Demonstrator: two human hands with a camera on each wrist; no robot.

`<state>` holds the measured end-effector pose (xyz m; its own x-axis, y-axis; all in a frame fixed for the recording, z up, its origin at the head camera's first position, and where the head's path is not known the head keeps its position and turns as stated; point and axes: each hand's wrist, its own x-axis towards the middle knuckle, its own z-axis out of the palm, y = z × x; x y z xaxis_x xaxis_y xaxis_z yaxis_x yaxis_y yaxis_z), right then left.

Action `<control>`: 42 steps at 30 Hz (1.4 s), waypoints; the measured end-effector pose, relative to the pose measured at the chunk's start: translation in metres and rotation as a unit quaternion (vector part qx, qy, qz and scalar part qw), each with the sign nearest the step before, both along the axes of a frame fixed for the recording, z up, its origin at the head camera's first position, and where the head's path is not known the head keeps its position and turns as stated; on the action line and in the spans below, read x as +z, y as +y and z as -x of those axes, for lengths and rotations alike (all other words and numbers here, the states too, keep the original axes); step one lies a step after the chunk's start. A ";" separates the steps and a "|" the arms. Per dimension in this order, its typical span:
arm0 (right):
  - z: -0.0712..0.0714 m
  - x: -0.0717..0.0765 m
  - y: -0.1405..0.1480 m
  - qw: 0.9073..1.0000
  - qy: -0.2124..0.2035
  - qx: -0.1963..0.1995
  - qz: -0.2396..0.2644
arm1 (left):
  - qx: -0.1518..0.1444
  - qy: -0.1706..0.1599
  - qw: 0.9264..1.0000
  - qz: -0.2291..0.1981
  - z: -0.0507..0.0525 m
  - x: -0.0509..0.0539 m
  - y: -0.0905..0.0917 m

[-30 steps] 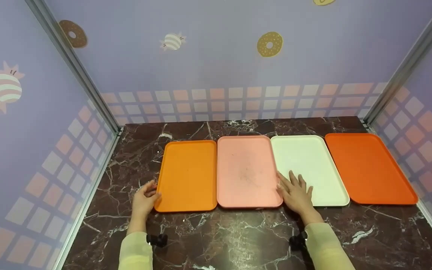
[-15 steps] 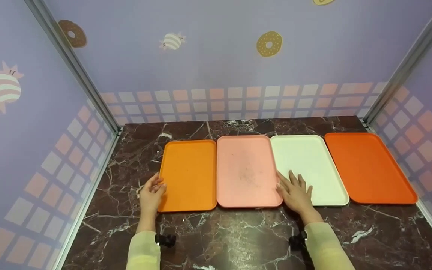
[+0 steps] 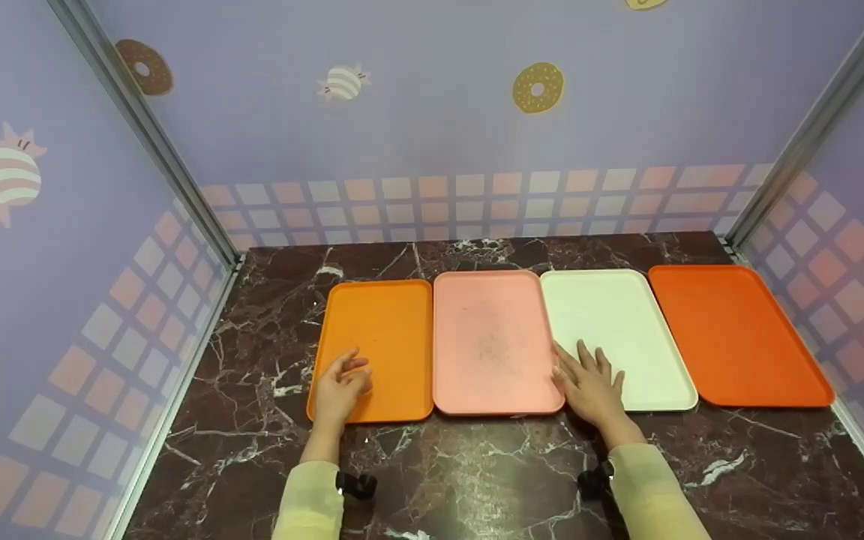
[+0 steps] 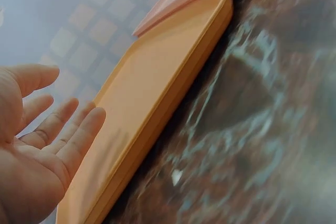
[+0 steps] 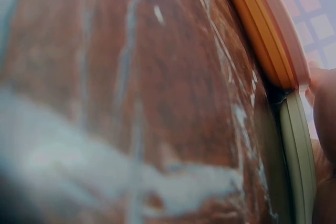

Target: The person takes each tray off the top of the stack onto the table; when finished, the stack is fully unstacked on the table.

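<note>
A yellow-orange tray [image 3: 398,330] lies at the left end of a row of trays. My left hand [image 3: 338,394] is over its near left part, fingers loosely spread and holding nothing; the left wrist view shows the palm and fingers [image 4: 79,137] above the tray's surface. My right hand [image 3: 593,386] is at the seam between the pink tray [image 3: 488,341] and the white tray [image 3: 604,304]. Its fingers are spread, with fingertips at the pink tray's right rim. In the right wrist view, orange tray edges [image 5: 262,30] show beneath the pink one.
A red-orange tray [image 3: 739,337] lies at the right end of the row, near the right wall. The dark marbled tabletop [image 3: 462,472] extends in front. Purple patterned panels [image 3: 439,127] enclose the back and sides.
My left hand has moved right, from the yellow-orange tray's left edge to over its surface. That tray's left edge shifted slightly right, then back. The right hand has stayed in place.
</note>
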<state>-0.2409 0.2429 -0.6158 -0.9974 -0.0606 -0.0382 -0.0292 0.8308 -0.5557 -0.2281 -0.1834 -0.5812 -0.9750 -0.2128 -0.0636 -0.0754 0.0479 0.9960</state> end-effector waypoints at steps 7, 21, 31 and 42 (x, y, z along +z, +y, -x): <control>0.000 0.000 0.000 1.000 -0.008 -0.001 -0.003 | -0.047 -0.021 0.999 0.012 0.000 0.003 0.025; 0.000 0.000 0.000 1.000 -0.008 -0.002 -0.004 | -0.114 -0.030 0.990 0.079 0.008 -0.001 0.067; 0.000 -0.002 0.000 1.000 -0.001 0.001 -0.006 | -0.129 -0.020 0.973 0.192 0.008 -0.001 0.084; 0.000 -0.002 0.000 1.000 0.001 0.002 -0.010 | -0.121 -0.023 0.966 0.229 0.008 -0.006 0.093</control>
<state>-0.2413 0.2433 -0.6176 -0.9973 -0.0640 -0.0371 -0.0340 0.8422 -0.5381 -0.2364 -0.0909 -0.5870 -0.9982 0.0049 -0.0605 -0.0498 0.5035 0.8625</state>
